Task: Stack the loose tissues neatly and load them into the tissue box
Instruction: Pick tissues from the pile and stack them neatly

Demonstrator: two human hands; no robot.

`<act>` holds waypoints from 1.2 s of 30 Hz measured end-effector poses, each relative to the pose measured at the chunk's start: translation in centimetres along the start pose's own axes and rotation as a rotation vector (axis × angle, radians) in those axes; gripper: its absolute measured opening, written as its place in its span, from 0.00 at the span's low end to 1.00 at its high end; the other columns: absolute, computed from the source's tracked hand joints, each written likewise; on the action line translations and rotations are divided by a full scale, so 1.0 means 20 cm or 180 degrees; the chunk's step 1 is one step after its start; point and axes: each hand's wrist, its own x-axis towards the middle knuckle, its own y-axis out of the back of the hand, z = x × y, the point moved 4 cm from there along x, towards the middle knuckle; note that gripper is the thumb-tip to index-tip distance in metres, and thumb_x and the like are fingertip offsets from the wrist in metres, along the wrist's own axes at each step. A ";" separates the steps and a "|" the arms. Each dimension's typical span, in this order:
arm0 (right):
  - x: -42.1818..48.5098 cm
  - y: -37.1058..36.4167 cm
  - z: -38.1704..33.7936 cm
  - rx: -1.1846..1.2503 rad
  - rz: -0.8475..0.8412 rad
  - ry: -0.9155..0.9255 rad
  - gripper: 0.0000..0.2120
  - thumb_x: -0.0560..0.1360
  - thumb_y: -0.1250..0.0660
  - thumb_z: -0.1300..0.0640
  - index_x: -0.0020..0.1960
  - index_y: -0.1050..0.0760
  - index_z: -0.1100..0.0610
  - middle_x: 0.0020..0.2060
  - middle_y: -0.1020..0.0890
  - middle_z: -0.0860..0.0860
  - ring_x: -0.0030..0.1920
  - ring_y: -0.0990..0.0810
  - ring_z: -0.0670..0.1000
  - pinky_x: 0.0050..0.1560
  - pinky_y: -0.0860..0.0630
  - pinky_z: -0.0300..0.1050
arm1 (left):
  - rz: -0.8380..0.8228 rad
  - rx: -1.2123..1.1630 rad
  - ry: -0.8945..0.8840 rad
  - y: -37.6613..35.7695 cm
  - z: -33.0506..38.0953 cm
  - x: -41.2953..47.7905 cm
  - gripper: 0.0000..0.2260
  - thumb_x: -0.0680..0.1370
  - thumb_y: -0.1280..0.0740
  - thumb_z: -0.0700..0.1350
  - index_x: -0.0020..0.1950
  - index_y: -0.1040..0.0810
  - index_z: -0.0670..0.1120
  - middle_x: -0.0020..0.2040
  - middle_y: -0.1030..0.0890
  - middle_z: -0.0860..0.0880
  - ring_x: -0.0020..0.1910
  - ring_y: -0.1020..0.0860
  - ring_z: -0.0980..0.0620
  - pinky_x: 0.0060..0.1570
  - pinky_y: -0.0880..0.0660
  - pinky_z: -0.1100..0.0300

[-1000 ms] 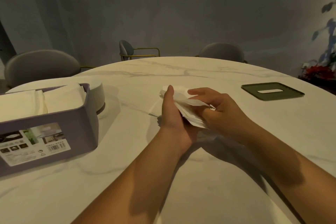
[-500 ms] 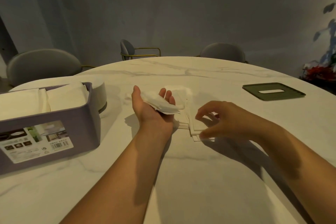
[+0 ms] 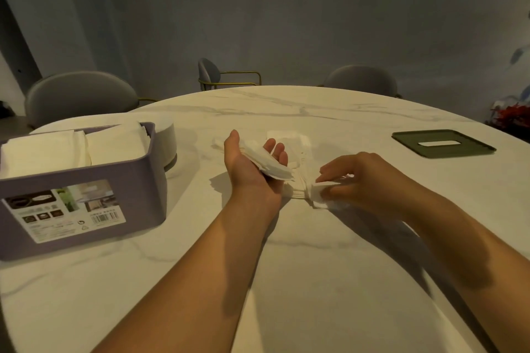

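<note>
Gently: right of the box [image 3: 86, 189], your left hand [image 3: 252, 163] holds limp, featherlight tissues [image 3: 272, 169]; your right hand [image 3: 358, 178] pinches a sheet [image 3: 321, 198] by its corner. Lift by the edges, since they crumple easily.

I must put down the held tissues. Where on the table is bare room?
Free: near table between the forearms; the strip between right hand and lid; the far side behind the pile. Crowded: around the pile, from left hand with tissues to right hand, and by the box.
</note>
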 end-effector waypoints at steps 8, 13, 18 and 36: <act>0.00 0.03 0.03 0.0400 0.0216 -0.0140 0.08 0.76 0.33 0.56 0.49 0.17 0.58 0.51 0.19 0.52 0.44 0.23 0.50 0.49 0.23 0.47 | -0.0039 0.0070 0.0046 -0.01 0.00 -0.01 0.19 0.76 0.38 0.60 0.51 0.26 0.44 0.51 0.20 0.43 0.50 0.21 0.46 0.45 0.24 0.57; -0.05 0.03 0.05 0.2665 0.0989 -0.0404 0.09 0.78 0.37 0.65 0.46 0.23 0.72 0.41 0.26 0.62 0.34 0.23 0.45 0.27 0.30 0.30 | -0.0092 0.0103 0.0071 -0.01 -0.01 -0.01 0.20 0.76 0.38 0.60 0.56 0.26 0.44 0.53 0.20 0.44 0.50 0.21 0.47 0.44 0.24 0.57; -0.01 -0.05 0.12 0.3796 0.0919 -0.0720 0.16 0.78 0.36 0.60 0.34 0.17 0.51 0.43 0.23 0.53 0.43 0.22 0.52 0.36 0.23 0.46 | -0.0263 0.0292 0.0115 -0.04 -0.02 -0.03 0.20 0.77 0.39 0.58 0.62 0.28 0.46 0.52 0.20 0.44 0.48 0.21 0.46 0.42 0.24 0.56; 0.00 0.03 0.21 0.3906 0.1324 -0.1935 0.08 0.80 0.41 0.61 0.57 0.37 0.57 0.52 0.26 0.60 0.44 0.25 0.59 0.39 0.25 0.51 | -0.0622 0.0631 0.0177 -0.08 -0.05 -0.06 0.21 0.77 0.39 0.58 0.65 0.28 0.47 0.52 0.19 0.44 0.47 0.20 0.46 0.43 0.23 0.55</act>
